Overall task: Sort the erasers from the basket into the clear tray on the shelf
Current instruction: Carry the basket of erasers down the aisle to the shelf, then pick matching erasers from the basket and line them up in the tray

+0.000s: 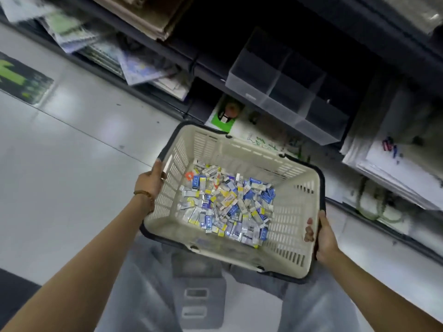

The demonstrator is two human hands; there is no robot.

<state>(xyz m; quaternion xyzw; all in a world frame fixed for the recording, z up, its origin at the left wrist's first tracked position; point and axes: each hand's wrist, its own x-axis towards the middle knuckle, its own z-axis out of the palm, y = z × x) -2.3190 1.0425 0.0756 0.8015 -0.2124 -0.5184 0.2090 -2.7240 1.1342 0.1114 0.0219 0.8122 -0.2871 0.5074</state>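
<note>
Basket [290, 207]: cream plastic, slotted walls, dark rim w/ handles folded down, held tilted in mid-air over the person's lap and the floor [72, 152]. Erasers [227, 202]: lots of small rectangular blocks in blue, white and yellow sleeves, 1 orange-ish piece at the far left corner of the pile, all loose in a heap on the basket bottom, none in either hand. L hand [152, 180] grips the basket's left rim, thumb on top, other fingers hidden outside the wall; beaded bracelet [145, 196] on that wrist. R hand [322, 238] grips the right rim, fingertips [309, 228] curled over to the inside wall. Pile lies between both hands, nearer the L one, touching neither. Clear tray [275, 92]: transparent, divided into compartments, sits on the dark shelf [208, 75] beyond the basket, apart from it. Paper stacks [395, 168] to the right.
</note>
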